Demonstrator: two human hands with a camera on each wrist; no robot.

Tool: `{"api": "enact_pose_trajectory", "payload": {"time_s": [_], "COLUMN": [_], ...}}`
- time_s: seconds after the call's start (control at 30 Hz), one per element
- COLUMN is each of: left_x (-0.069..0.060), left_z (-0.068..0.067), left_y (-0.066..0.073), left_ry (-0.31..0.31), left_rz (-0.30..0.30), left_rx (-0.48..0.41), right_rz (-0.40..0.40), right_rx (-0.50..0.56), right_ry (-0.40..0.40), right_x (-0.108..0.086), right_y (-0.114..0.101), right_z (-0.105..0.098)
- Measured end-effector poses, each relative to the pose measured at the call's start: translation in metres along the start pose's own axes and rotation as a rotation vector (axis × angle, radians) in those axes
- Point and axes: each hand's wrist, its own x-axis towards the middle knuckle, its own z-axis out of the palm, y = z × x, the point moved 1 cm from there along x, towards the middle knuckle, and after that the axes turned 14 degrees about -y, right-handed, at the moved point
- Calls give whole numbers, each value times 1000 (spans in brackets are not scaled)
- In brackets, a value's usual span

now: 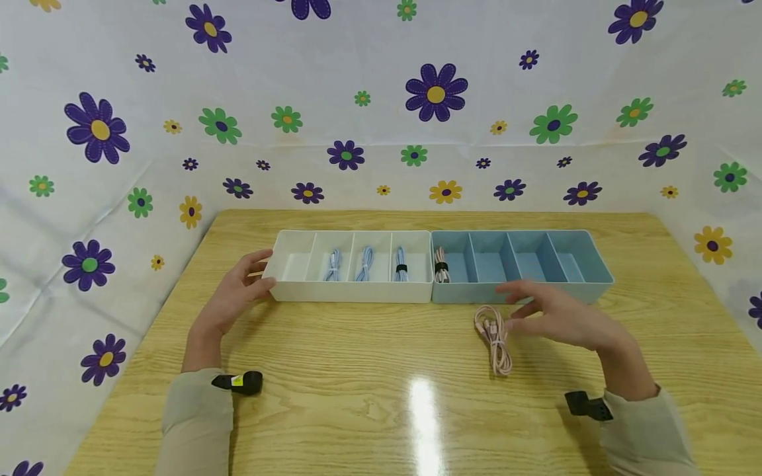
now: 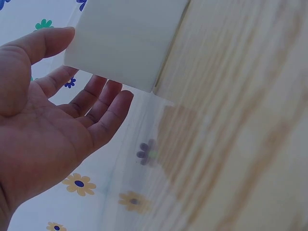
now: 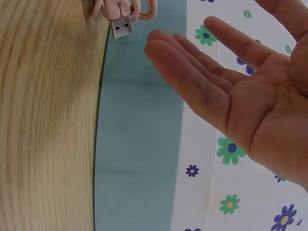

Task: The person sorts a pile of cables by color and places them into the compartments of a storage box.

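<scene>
My left hand point(image 1: 233, 295) is at the left end of a white divided box point(image 1: 351, 292), fingers extended and thumb near its front corner. In the left wrist view the fingertips point(image 2: 126, 96) lie along the box's end wall point(image 2: 122, 41). My right hand point(image 1: 562, 316) hovers with fingers apart, just right of a coiled pink USB cable point(image 1: 499, 354) and in front of a blue divided box point(image 1: 464, 293). Nothing is held in it. A light band ties the coil, which lies on the table; its metal plug point(image 3: 121, 28) shows in the right wrist view.
Light blue cables point(image 1: 366, 264) lie in the white box's three right compartments, one with a black strap point(image 1: 401, 268). A pink cable with a black strap point(image 1: 441, 267) is in the blue box's leftmost compartment. Behind the wooden table point(image 1: 333, 370) hangs a flowered cloth point(image 1: 369, 66).
</scene>
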Motion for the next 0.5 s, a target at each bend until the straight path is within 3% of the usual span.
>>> {"api": "enact_pose_trajectory", "payload": {"time_s": [0.33,0.5], "left_x": [-1,-1], "left_z": [1,1], "left_y": [3,3], "left_ry": [-1,0], "left_rz": [-5,-18], "left_rx": [7,12], "right_rz": [70,41], "right_rx": [-16,-72], "right_ry": [-52,-74], "right_x": [8,16], "right_y": [1,3], "right_z": [10,14]}}
